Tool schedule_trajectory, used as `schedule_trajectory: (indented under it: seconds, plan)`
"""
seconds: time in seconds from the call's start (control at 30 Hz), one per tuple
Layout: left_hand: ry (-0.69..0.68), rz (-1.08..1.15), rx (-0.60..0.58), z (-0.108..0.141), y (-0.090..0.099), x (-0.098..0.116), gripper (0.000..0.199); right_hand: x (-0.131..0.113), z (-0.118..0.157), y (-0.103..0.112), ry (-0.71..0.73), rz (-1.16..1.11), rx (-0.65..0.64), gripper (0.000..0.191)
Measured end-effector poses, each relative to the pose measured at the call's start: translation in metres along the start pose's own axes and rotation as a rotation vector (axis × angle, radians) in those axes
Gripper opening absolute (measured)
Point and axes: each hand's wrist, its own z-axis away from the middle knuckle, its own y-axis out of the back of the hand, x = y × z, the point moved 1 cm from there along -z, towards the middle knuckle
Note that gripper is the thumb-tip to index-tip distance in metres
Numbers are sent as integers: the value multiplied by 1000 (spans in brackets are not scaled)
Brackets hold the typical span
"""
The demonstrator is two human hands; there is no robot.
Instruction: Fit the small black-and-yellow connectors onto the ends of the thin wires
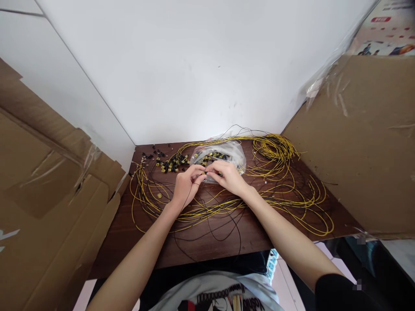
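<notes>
The left hand (187, 186) and right hand (229, 175) meet, fingertips pinching a small black-and-yellow piece (204, 172) just below my view's centre; from there I see an open clear bag (236, 150) towards 1 o'clock, loose connectors (175, 163) between 9 and 10, a yellow wire coil (282, 148) between 2 and 3, bundled strands (212, 210) at 6

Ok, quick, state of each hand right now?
Left hand: closed, fingertips pinching a small part.
Right hand: closed, fingertips pinching at the same small part.

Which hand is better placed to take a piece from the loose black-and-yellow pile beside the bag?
Probably the left hand: it is nearer the pile, while the right hand is farther across, in front of the bag.
</notes>
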Motion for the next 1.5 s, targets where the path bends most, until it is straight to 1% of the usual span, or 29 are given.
schedule_trajectory:
  seconds: [0.23, 0.43, 0.73, 1.03, 1.23, 1.4, 1.5]
  plan:
    - [-14, -47, -20, 0, 1, -1, 20, 1, 0, 0, -18, 1, -25, 10]
    - [-56, -112, -27, 2, 2, -3, 20, 2, 0, -1, -27, 2, -39, 11]
    - [-134, -243, -43, 2, 5, 1, 20, 1, 0, 0, -30, 13, -75, 13]
    - [-150, -237, -16, 2, 5, 1, 21, 0, 0, -1, -49, 5, -56, 14]
    - [-220, -265, 5, 2, 6, -2, 23, 2, 1, -1, -78, 55, -40, 16]
    - [-246, -195, -4, 1, 6, -2, 29, 4, 2, -2, -79, 81, -24, 20]
    - [-264, -179, -9, 0, 6, 0, 28, 2, 1, -2, -74, 80, -35, 23]
